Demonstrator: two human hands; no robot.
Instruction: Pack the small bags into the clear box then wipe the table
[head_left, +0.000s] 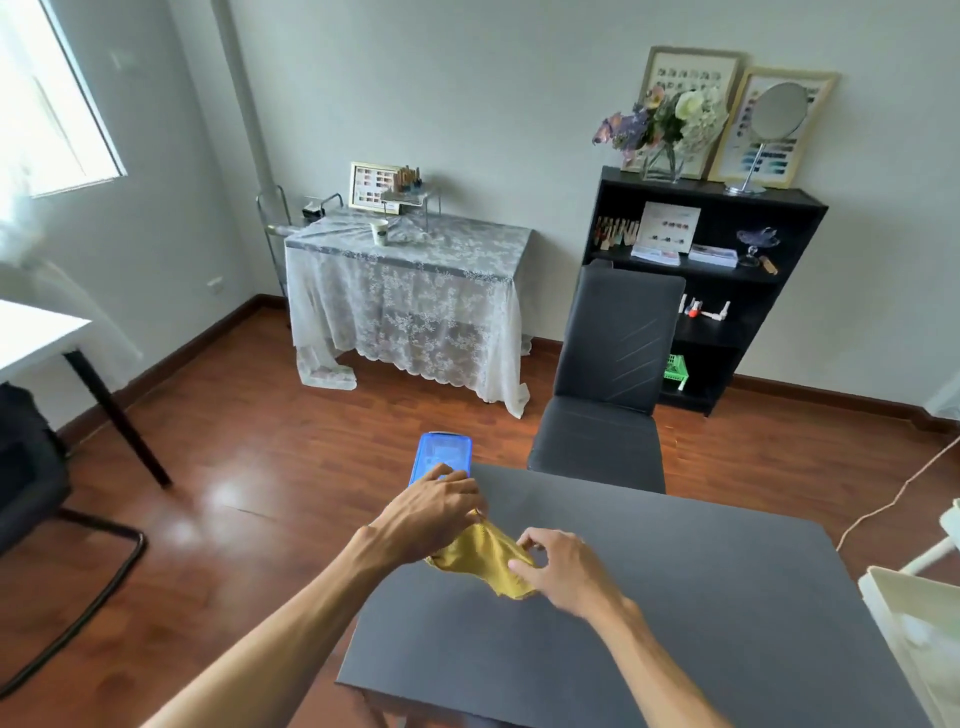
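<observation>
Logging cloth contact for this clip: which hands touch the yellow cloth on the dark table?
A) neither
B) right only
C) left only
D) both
D: the left hand pinches the far end of the yellow cloth while the right hand holds its near edge, on the dark table.

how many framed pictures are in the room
3. Two lean against the wall on top of the black bookshelf: the left frame behind the flowers, the right frame behind the mirror. The small frame stands on the lace-covered table.

Cloth (485, 564) on counter (675, 597), 11 o'clock corner; box (441, 457) beyond at 12; chair (608, 384) behind counter, 1 o'clock.
</observation>
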